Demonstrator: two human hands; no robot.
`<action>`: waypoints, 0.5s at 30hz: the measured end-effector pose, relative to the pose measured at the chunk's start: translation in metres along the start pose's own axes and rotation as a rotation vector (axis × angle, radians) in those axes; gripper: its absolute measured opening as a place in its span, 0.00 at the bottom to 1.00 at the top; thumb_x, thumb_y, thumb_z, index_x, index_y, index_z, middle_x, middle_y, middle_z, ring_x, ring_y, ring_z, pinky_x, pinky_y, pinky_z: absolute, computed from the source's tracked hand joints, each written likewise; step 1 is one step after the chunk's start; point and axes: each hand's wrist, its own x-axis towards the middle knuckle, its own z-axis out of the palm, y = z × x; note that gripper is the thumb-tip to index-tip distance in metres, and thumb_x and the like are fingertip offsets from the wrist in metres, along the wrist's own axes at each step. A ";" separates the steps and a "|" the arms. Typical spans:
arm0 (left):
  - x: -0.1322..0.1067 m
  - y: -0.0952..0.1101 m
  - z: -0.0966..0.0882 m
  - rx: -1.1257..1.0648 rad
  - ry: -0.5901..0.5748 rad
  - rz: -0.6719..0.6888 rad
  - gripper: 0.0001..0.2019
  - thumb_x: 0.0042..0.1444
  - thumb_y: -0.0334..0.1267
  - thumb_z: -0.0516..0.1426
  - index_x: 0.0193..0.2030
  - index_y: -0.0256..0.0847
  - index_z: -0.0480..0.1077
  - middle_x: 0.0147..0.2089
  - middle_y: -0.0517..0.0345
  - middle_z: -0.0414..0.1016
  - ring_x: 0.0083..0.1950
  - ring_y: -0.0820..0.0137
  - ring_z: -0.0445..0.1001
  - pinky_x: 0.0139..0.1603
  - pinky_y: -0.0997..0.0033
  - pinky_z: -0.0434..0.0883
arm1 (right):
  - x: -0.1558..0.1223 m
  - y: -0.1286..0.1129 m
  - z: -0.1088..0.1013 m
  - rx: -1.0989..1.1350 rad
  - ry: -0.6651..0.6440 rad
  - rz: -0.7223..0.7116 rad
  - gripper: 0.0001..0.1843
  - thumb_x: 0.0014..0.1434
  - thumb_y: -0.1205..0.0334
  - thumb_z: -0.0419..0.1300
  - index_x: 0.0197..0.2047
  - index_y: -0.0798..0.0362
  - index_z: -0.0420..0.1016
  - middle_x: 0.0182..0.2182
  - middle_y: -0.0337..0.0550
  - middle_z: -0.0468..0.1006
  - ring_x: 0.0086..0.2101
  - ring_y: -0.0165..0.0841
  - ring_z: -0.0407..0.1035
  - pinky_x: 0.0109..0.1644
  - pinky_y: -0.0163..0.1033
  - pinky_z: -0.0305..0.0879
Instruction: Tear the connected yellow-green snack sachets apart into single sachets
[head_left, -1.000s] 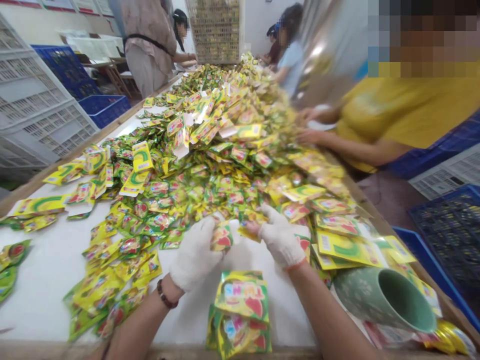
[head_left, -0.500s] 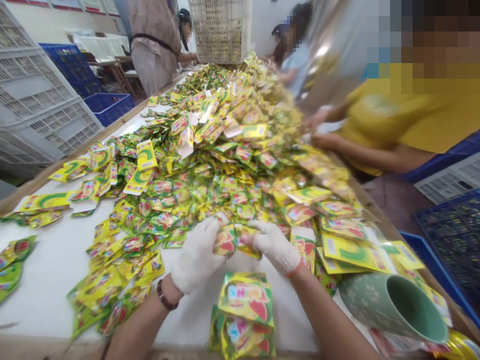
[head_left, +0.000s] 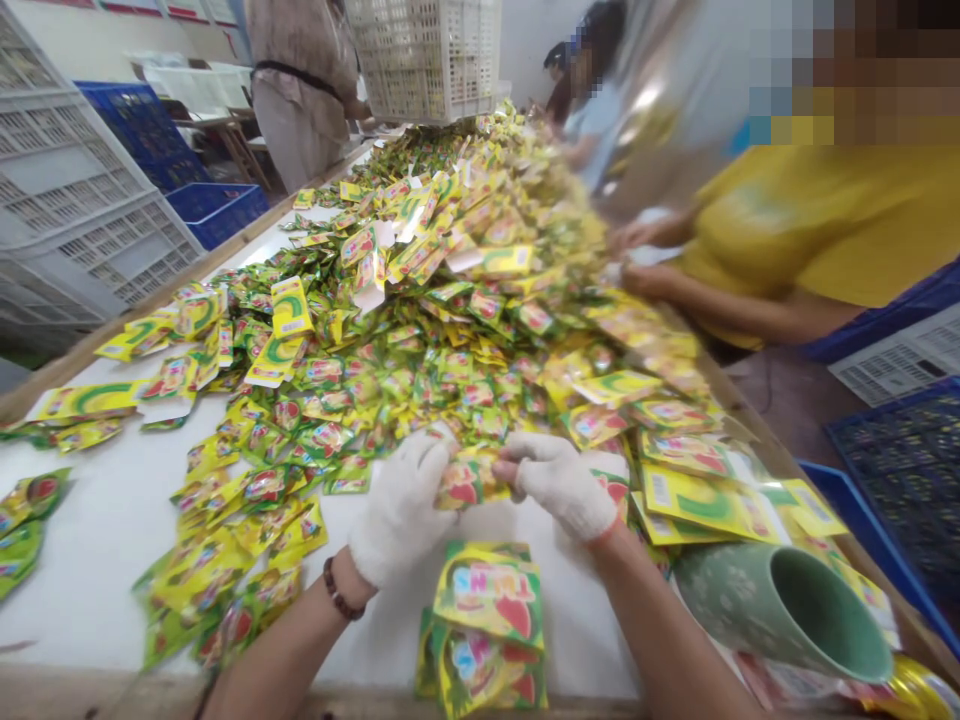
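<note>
Between my hands is a small yellow-green candy packet (head_left: 466,480) with a watermelon picture. My left hand (head_left: 405,505), in a white glove, grips its left side, with the fingers curled round it. My right hand (head_left: 559,485), also gloved, pinches the right end between thumb and fingers. Just below, on the white table, lies a small stack of similar watermelon packets (head_left: 491,605). A large heap of small green and yellow packets (head_left: 420,370) spreads beyond my hands. More loose packets (head_left: 232,565) lie beside my left forearm.
A green flowered cup (head_left: 727,595) lies on its side at the right, near flat yellow boxes (head_left: 697,500). A person in a yellow shirt (head_left: 817,230) works at the right edge. White crates (head_left: 82,190) stand at the left; another white crate (head_left: 427,60) is at the far end.
My right hand has come slightly left and the two hands are closer together on the packet, which now appears as one piece. The far crate has shifted left.
</note>
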 end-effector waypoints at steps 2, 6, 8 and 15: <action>-0.001 0.003 0.001 0.012 -0.009 0.029 0.21 0.46 0.33 0.61 0.49 0.41 0.65 0.50 0.47 0.70 0.53 0.54 0.69 0.52 0.55 0.70 | -0.001 0.001 0.007 -0.103 0.023 -0.101 0.05 0.43 0.64 0.59 0.19 0.54 0.71 0.17 0.34 0.67 0.23 0.28 0.62 0.27 0.33 0.62; -0.002 0.005 0.005 0.031 0.080 -0.037 0.22 0.48 0.36 0.61 0.51 0.39 0.64 0.49 0.45 0.70 0.52 0.54 0.69 0.50 0.54 0.71 | -0.005 -0.003 0.015 -0.092 0.003 -0.099 0.11 0.47 0.64 0.56 0.29 0.54 0.80 0.18 0.35 0.70 0.21 0.26 0.61 0.25 0.32 0.61; -0.002 0.005 0.007 0.020 0.108 -0.098 0.25 0.48 0.37 0.62 0.53 0.38 0.63 0.49 0.45 0.70 0.51 0.54 0.70 0.51 0.54 0.71 | -0.008 -0.006 0.015 -0.027 -0.027 -0.015 0.15 0.51 0.59 0.57 0.39 0.54 0.80 0.18 0.34 0.70 0.16 0.24 0.57 0.20 0.31 0.57; 0.005 0.011 -0.006 -0.403 -0.020 -0.169 0.21 0.54 0.39 0.58 0.55 0.40 0.64 0.52 0.46 0.71 0.55 0.56 0.69 0.53 0.53 0.70 | -0.011 0.000 0.016 -0.131 -0.154 -0.068 0.08 0.53 0.60 0.58 0.33 0.53 0.77 0.19 0.33 0.68 0.16 0.23 0.57 0.18 0.29 0.53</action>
